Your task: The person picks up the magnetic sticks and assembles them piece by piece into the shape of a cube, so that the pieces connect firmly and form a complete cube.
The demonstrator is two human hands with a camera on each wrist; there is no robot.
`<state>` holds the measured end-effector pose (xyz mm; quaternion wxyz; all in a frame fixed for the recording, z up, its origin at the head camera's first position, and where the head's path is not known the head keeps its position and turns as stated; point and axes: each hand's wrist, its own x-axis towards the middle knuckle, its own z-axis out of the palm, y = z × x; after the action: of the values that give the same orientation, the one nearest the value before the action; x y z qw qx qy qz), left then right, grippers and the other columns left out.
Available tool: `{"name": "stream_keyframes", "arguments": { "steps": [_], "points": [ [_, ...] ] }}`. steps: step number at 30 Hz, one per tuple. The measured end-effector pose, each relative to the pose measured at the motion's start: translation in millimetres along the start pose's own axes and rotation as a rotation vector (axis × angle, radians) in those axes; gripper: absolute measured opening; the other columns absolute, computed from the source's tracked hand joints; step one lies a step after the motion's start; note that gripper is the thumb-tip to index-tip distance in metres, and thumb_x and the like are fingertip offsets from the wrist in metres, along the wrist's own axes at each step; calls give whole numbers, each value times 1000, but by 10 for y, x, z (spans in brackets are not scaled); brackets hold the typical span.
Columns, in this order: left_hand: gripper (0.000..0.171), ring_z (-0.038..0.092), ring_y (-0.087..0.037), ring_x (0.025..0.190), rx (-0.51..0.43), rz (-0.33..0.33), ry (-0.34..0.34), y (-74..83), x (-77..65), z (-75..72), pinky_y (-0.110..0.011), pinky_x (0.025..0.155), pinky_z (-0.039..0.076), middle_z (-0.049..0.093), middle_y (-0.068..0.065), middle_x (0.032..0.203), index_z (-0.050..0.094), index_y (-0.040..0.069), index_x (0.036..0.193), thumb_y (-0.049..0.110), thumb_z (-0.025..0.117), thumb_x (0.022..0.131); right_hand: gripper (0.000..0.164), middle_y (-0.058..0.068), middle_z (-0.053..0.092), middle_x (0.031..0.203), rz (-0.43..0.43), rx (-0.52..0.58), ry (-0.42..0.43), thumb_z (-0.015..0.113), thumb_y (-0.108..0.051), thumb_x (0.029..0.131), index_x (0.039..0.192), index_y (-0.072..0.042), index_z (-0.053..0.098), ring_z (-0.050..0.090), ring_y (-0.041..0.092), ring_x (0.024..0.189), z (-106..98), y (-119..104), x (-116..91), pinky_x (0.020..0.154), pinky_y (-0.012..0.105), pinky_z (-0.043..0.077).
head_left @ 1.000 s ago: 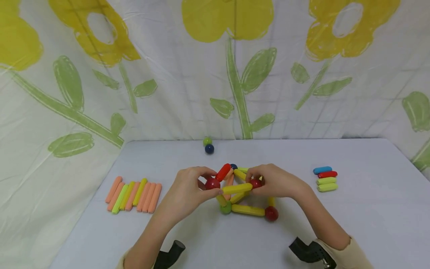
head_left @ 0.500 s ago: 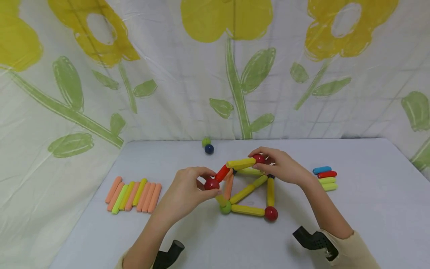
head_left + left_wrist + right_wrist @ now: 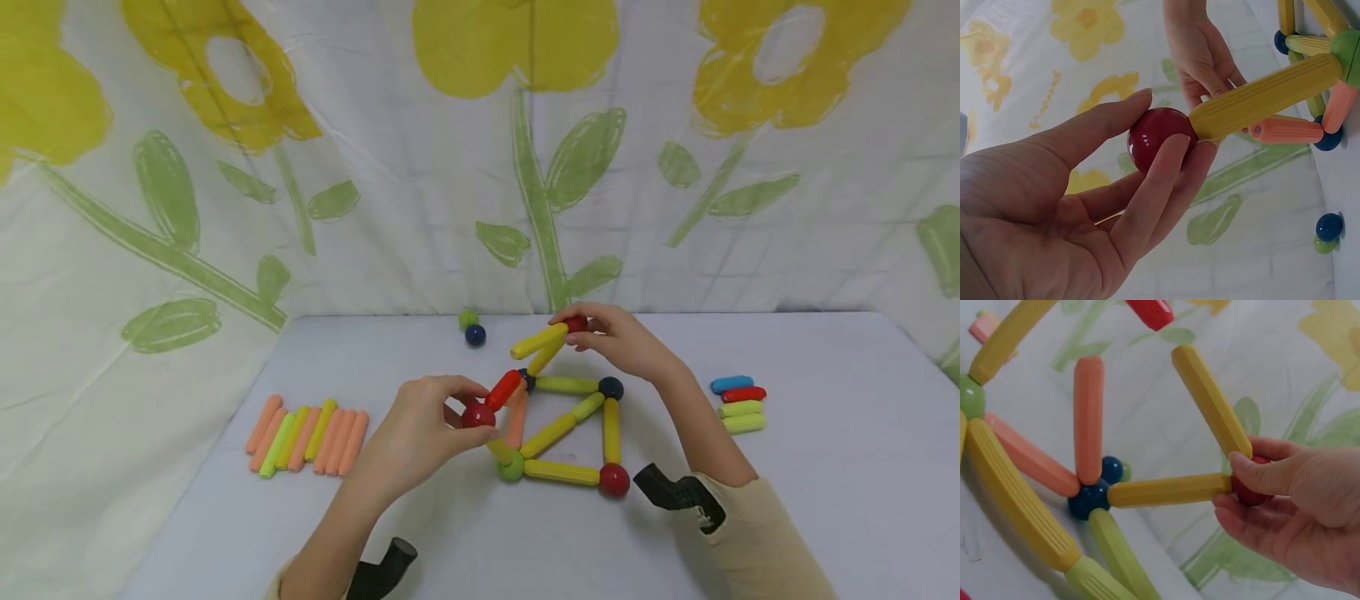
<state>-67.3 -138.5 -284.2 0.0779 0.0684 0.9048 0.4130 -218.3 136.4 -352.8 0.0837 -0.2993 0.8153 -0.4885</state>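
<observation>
A white cloth backdrop printed with yellow flowers (image 3: pixel 420 192) hangs behind a white table (image 3: pixel 442 537), where a frame of coloured ridged rods and glossy balls (image 3: pixel 549 436) stands near the middle. A person's left hand (image 3: pixel 423 421) pinches a glossy red ball (image 3: pixel 478 415) at its near left; the right hand (image 3: pixel 622 340) pinches a second glossy red ball (image 3: pixel 576 324) raised at the back. A row of salmon, yellow and lime rods (image 3: pixel 306 439) lies to the left, four short blue, red and lime rods (image 3: pixel 738 390) to the right, and a loose navy ball (image 3: pixel 476 335) and lime-green ball (image 3: pixel 468 317) at the far edge.

The left wrist view reveals a yellow rod linking the left hand's ball to a green one, partly hidden from the head. The right wrist view shows a salmon rod (image 3: pixel 1089 419) rising free-ended from a navy joint, and a short red rod (image 3: pixel 1152 312) apart from the raised yellow rod (image 3: pixel 1212 400).

Half a second earlier, that yellow rod's end appeared at the red rod's tip; the right hand has since moved back toward the backdrop.
</observation>
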Motion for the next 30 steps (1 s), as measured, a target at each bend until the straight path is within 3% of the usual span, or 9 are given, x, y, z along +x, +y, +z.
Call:
{"name": "stream_keyframes", "arguments": {
  "steps": [14, 20, 30],
  "points": [
    [33, 67, -14, 79, 18, -19, -2, 9, 3, -11, -29, 67, 58, 73, 0, 95, 77, 8, 117, 19, 88, 88, 28, 13, 65, 117, -52, 43, -45, 62, 1, 104, 131, 0, 67, 61, 27, 103, -7, 14, 51, 94, 41, 59],
    [33, 66, -15, 80, 25, -22, 1, 9, 0, -9, -29, 67, 58, 74, 0, 97, 77, 9, 117, 19, 88, 88, 29, 14, 64, 118, -39, 84, -61, 63, 2, 103, 132, 2, 65, 62, 29, 105, 25, -3, 75, 96, 46, 59],
    [34, 66, -14, 79, 24, -19, -25, 6, 9, -13, -29, 67, 58, 73, 0, 95, 76, 8, 118, 20, 88, 88, 28, 13, 63, 118, -47, 61, -56, 64, 2, 103, 130, -2, 66, 58, 30, 105, 47, -22, 44, 94, 42, 58]
  ]
}}
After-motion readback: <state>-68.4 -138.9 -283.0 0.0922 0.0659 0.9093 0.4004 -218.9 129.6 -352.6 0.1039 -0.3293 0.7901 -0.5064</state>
